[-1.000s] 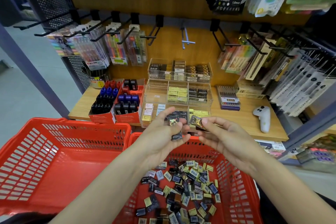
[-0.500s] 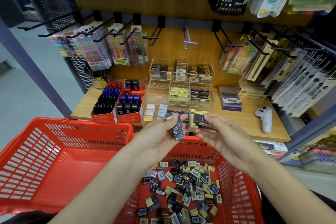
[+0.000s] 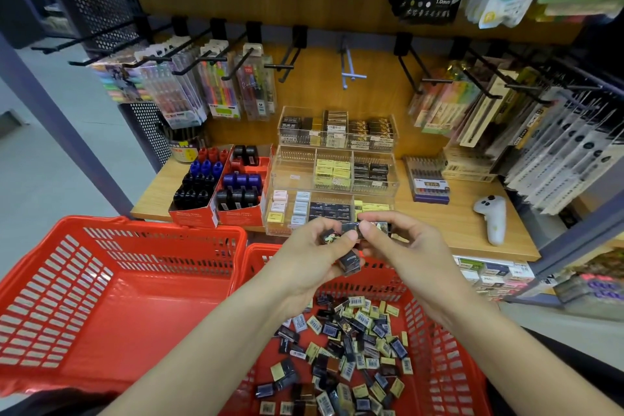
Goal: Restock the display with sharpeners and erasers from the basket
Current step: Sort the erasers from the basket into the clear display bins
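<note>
While both hands sit raised over the baskets, I'm starting at the left: an empty red basket [image 3: 111, 297] with nothing in my way there. Next to it my left hand [image 3: 314, 263] comes up from the lower left, fingers curled around a few small dark packets [image 3: 349, 262], one poking out below the thumb. My right hand [image 3: 405, 246] meets it from the other side, fingertips pinching a dark packet [image 3: 351, 229] that sits right against the left hand's fingers, so the two hands are basically touching over it. Can't tell if these are erasers or sharpeners, too small.

Below my forearms is the second red basket [image 3: 449, 365], its floor littered with loose little packs [image 3: 351, 348], dark and yellow, many showing barcodes. My arms cover part of that pile.

Behind the hands is the clear tiered display [image 3: 337, 176] on the wooden shelf [image 3: 456, 226], and my hands block its front row edge. Left of it stand red boxes of ink bottles [image 3: 219, 189]. Far right, a white controller [image 3: 493, 216] lies on the shelf.
</note>
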